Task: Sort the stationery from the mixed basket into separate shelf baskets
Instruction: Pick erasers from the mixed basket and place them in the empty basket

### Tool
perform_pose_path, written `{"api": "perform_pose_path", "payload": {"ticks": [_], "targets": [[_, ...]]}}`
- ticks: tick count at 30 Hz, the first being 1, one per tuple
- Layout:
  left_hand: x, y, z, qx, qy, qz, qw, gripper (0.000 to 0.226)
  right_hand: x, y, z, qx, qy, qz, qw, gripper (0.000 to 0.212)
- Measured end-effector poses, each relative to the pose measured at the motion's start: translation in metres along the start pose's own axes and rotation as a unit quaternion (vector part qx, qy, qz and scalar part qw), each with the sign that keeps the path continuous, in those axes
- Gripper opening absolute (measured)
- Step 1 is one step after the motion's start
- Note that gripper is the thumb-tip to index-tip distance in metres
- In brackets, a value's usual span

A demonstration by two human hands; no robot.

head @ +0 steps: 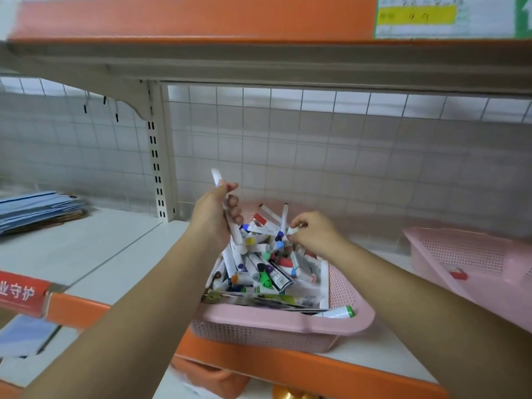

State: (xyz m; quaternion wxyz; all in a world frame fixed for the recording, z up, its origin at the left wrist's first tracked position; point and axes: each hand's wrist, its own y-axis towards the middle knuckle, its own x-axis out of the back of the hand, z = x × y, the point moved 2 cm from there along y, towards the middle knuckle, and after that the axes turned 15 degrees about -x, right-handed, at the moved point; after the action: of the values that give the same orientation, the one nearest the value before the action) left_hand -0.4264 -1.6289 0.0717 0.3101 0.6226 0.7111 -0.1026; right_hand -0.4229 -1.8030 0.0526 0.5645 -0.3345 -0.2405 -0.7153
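Note:
A pink perforated basket (276, 326) sits on the white shelf, heaped with white markers (259, 266) with coloured caps. One green-capped marker (338, 312) lies on its front rim. My left hand (214, 217) hovers over the basket's left side and grips a bundle of white markers (230, 214), one sticking up above the fist. My right hand (313, 234) reaches into the pile and pinches a small white marker end between thumb and fingers. A second pink basket (466, 260) stands to the right, holding one small red item (457, 274).
A stack of blue folders (37, 210) lies on the shelf at far left. An orange-edged upper shelf (201, 21) hangs overhead. A wire grid backs the shelf. The orange front lip (316, 370) runs under the basket, with orange items on the level below.

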Motion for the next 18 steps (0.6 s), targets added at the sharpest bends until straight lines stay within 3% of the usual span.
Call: {"api": "perform_pose_path", "payload": {"ticks": [3, 7, 10, 14, 18], "targets": [[0.002, 0.0, 0.0, -0.006, 0.038, 0.002, 0.999, 0.022, -0.01, 0.009, 0.002, 0.041, -0.096, 0.017, 0.994, 0.031], [0.005, 0.004, 0.001, 0.01, 0.045, 0.026, 0.999, 0.017, -0.014, 0.013, 0.0, 0.051, -0.048, -0.002, 0.998, 0.016], [0.005, 0.005, 0.004, 0.023, 0.041, 0.04, 0.998, 0.021, -0.001, 0.013, -0.001, 0.038, 0.089, -0.086, 0.992, 0.019], [0.004, 0.006, 0.006, 0.037, 0.022, 0.028, 0.999, 0.025, 0.015, 0.007, -0.004, 0.024, 0.314, -0.155, 0.936, 0.022], [0.001, 0.003, 0.006, 0.034, -0.004, 0.008, 0.999, 0.031, 0.019, -0.007, -0.002, 0.011, 0.469, -0.066, 0.88, 0.026]]}}
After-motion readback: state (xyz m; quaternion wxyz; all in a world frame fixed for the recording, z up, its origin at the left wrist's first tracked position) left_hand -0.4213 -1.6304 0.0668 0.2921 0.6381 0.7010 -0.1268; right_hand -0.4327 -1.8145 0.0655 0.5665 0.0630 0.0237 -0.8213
